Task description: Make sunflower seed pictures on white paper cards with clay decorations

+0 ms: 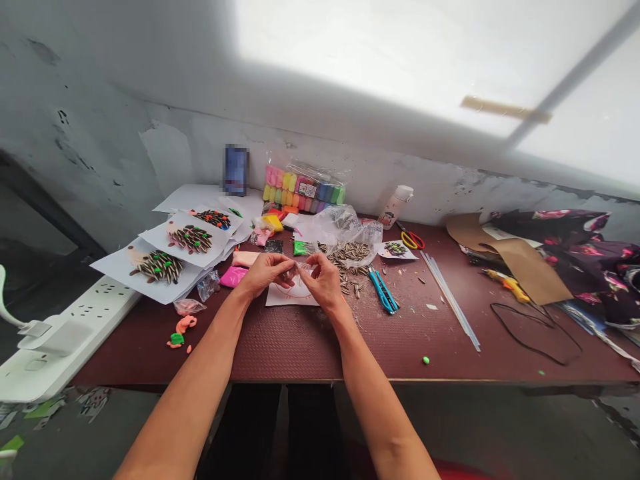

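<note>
My left hand (266,272) and my right hand (323,279) meet over a white sheet (287,297) that bears an orange-red line drawing. Both hands are closed, fingertips pinching a small piece of clear, brownish plastic (289,273) between them. What the plastic contains is too small to tell. Beyond my right hand lies a heap of sunflower seeds (350,253), partly on a clear plastic bag (373,237). A pink packet (233,277) and a pale peach packet (245,258) are left of my left hand. A green packet (300,248) lies just behind the fingers.
Hedgehog pictures (160,267) made with seeds lie at the left, near a power strip (95,310). Coloured clay packs (305,190), a bottle (396,207) and a phone (236,171) stand behind. Rightward are a teal cutter (383,291), scissors (413,239), glue sticks (453,303) and a glue gun (510,285).
</note>
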A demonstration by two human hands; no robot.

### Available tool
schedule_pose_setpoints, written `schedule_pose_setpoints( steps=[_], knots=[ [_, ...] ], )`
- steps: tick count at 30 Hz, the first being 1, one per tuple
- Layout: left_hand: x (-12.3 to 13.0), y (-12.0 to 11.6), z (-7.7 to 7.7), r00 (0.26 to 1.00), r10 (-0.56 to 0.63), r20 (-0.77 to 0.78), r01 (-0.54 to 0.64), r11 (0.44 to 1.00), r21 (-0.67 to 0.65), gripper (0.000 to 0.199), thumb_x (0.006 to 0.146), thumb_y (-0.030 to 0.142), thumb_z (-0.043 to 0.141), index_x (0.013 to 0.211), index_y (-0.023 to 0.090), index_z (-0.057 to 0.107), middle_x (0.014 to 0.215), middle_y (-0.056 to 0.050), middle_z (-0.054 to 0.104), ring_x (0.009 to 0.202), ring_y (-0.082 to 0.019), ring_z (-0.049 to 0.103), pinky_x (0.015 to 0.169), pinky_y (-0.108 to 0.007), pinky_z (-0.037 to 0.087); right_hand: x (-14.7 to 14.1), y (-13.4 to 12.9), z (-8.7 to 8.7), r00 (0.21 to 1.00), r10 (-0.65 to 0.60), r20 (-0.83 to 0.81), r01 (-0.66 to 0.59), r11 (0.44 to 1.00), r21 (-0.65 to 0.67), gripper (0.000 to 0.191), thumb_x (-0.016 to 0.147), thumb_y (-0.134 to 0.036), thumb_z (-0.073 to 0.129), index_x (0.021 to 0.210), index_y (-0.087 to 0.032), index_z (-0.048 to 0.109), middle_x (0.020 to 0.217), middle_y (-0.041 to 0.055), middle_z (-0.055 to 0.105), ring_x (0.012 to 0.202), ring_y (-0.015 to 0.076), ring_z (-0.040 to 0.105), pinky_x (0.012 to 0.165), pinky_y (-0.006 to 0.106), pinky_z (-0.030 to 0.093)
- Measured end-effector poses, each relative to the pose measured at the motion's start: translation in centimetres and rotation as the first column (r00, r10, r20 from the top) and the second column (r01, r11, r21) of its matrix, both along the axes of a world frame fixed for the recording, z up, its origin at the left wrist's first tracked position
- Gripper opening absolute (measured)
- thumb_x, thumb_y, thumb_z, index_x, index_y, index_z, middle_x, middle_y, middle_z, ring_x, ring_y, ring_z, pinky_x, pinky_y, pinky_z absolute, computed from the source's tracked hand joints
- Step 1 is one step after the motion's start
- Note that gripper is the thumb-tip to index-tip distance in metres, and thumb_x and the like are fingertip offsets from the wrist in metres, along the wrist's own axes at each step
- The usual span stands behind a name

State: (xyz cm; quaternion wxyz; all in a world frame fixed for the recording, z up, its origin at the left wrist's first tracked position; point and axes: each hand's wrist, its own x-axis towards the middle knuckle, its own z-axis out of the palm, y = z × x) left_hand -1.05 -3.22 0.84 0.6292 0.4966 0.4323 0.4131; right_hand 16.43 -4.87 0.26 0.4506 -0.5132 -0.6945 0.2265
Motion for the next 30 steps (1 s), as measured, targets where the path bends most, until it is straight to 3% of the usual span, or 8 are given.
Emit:
schedule_pose_setpoints(
  steps=[5, 12, 15, 22, 30],
  knots=[
    [0.18, -0.04, 0.21, 0.997, 0.075, 0.034, -0.075, 0.997, 0.001, 0.066, 0.048, 0.063, 0.089, 0.085, 0.013, 0.069, 0.064, 0.001, 0.066, 0.052, -0.013, 0.065, 0.050, -0.026, 0.059, -0.02, 0.28, -0.28, 0.999, 0.011, -0.052, -0.011, 1.000, 0.012, 0.023, 0.079, -0.034, 0.071, 0.080, -0.022, 0.051, 0.071, -0.0054, 0.054, 0.057, 0.0101, 0.049, 0.060, 0.024, 0.040],
    [-0.07, 0.15, -0.02, 0.992, 0.117, 0.041, -0.117, 0.993, 0.010, 0.059, 0.053, 0.060, 0.088, 0.085, 0.014, 0.068, 0.063, 0.002, 0.065, 0.052, -0.014, 0.066, 0.047, -0.024, 0.057, -0.19, 0.34, -0.29, 0.994, 0.068, -0.083, -0.058, 0.991, 0.119, 0.010, 0.082, -0.026, 0.066, 0.079, -0.021, 0.058, 0.086, 0.0004, 0.061, 0.061, 0.0102, 0.050, 0.063, 0.025, 0.045],
    [-0.19, 0.25, -0.14, 0.995, 0.094, 0.031, -0.094, 0.996, 0.009, 0.056, 0.057, 0.057, 0.087, 0.087, 0.014, 0.068, 0.065, 0.001, 0.066, 0.053, -0.014, 0.067, 0.048, -0.025, 0.058, -0.13, 0.34, -0.33, 0.991, 0.093, -0.091, -0.082, 0.989, 0.122, 0.004, 0.084, -0.025, 0.066, 0.085, -0.020, 0.066, 0.095, 0.0031, 0.064, 0.060, 0.0092, 0.050, 0.064, 0.026, 0.047],
    [-0.46, 0.24, -0.32, 1.000, 0.012, 0.024, -0.013, 0.998, 0.058, 0.052, 0.065, 0.054, 0.085, 0.094, 0.015, 0.067, 0.071, 0.001, 0.067, 0.056, -0.012, 0.065, 0.052, -0.026, 0.060, 0.17, 0.61, -0.95, 0.991, 0.129, -0.029, -0.123, 0.982, 0.140, 0.016, 0.087, -0.025, 0.067, 0.100, -0.022, 0.076, 0.097, 0.0037, 0.064, 0.060, 0.0085, 0.050, 0.065, 0.026, 0.048],
    [-0.05, -0.05, -0.42, 0.998, -0.050, 0.032, 0.047, 0.996, 0.078, 0.050, 0.066, 0.053, 0.085, 0.089, 0.015, 0.062, 0.063, 0.003, 0.063, 0.056, -0.012, 0.064, 0.057, -0.027, 0.058, -0.10, 0.28, -0.87, 0.993, 0.118, 0.012, -0.118, 0.985, 0.124, 0.014, 0.090, -0.031, 0.065, 0.086, -0.021, 0.074, 0.091, 0.0039, 0.066, 0.064, 0.0110, 0.053, 0.066, 0.027, 0.046]
  ],
)
